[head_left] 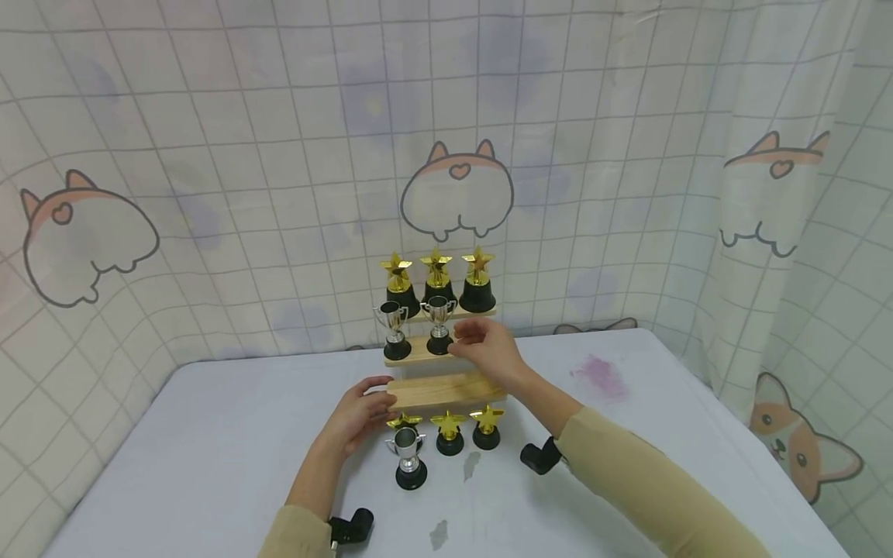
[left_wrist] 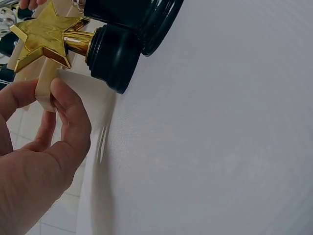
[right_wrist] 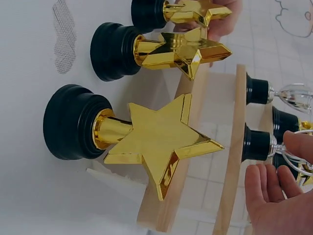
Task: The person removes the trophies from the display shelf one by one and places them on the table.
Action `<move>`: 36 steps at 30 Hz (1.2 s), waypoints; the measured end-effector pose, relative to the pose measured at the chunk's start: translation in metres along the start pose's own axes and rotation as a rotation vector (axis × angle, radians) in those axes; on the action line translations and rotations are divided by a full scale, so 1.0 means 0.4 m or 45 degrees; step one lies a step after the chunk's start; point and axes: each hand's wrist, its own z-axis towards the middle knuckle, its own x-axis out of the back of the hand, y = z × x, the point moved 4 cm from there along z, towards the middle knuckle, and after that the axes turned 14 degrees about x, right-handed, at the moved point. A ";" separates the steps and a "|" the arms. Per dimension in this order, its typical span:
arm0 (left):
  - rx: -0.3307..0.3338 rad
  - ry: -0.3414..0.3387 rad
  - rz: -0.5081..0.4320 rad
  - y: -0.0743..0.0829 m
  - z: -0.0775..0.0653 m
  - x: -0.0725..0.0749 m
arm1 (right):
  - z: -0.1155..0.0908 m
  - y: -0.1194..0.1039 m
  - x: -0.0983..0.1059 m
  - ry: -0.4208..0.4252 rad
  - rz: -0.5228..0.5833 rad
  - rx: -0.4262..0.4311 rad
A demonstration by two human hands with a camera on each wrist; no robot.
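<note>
My left hand (head_left: pixel 359 415) pinches the left end of the lowest step of a wooden display stand (head_left: pixel 446 390), thumb and fingers on either side of the board in the left wrist view. On the middle step stand two silver trophy cups (head_left: pixel 394 329). Just right of the second silver trophy cup (head_left: pixel 439 322), my right hand (head_left: pixel 491 353) has its fingers loosely bent. In the right wrist view the thumb and fingers lie apart near this cup's handle; contact is hard to tell. Another silver trophy cup (head_left: pixel 408 457) stands on the table before the stand.
Several gold star trophies with black bases are here: three on the top step (head_left: pixel 477 283), and three on the table in front of the stand (head_left: pixel 449 432). A white cloth covers the table (head_left: pixel 230 449). Behind it hangs a checked curtain (head_left: pixel 279 155) with cartoon prints.
</note>
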 end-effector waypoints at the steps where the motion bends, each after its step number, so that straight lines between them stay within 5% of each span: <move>1: 0.002 0.001 0.000 0.000 0.001 0.000 | 0.004 0.002 -0.002 0.006 -0.005 0.002; 36: -0.025 -0.029 -0.031 -0.007 0.012 0.003 | 0.055 0.017 -0.061 0.045 -0.157 0.016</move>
